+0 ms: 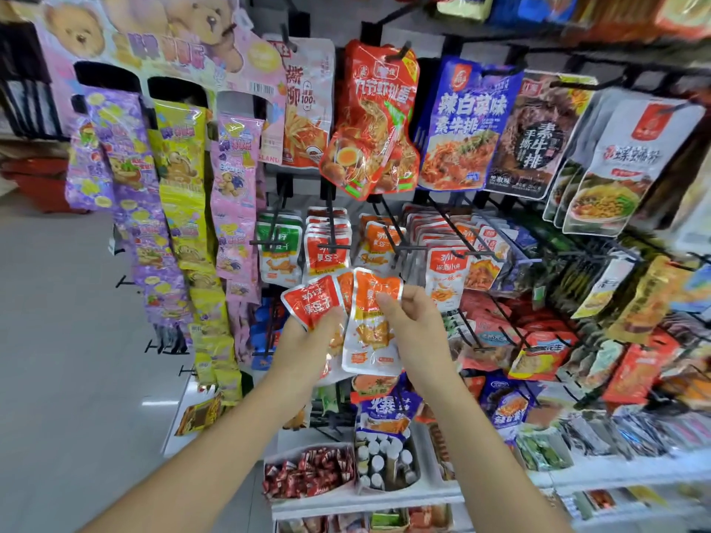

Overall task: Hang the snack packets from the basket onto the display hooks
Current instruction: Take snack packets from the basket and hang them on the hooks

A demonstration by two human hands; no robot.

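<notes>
Your right hand [417, 325] pinches the orange-and-white packet [371, 342] near its top edge. Thumb is on the front face, the other fingers curl behind. The pkt stands upright in that pinch, long axis near vertical, printed face toward you, bottom edge down by your wrists.

Your left hand [307, 342] is just beside it & grips a fan of red packets [313, 302], which splays up and to the left. The orange-and-white pkt overlaps the fan's right side, so both hands meet on one bundle.

What the next move turns on: the orange-packet hook [394, 240] sits above the pinch, a touch right, w/ its free tip pointing out toward you. Similar orange packs hang on it. So the pkt's top edge already faces that hook, and the travel looks like up and in, not sideways. Your right hand is the nearer one.

The red-packet hook [331, 228] is one peg left, above your left hand. It's prob. the spot for the fan.

Hang hole at the pkt top: too small to tell, maybe under your thumb. You'd likely need to slide the pinch lower to clear it before threading.
</notes>
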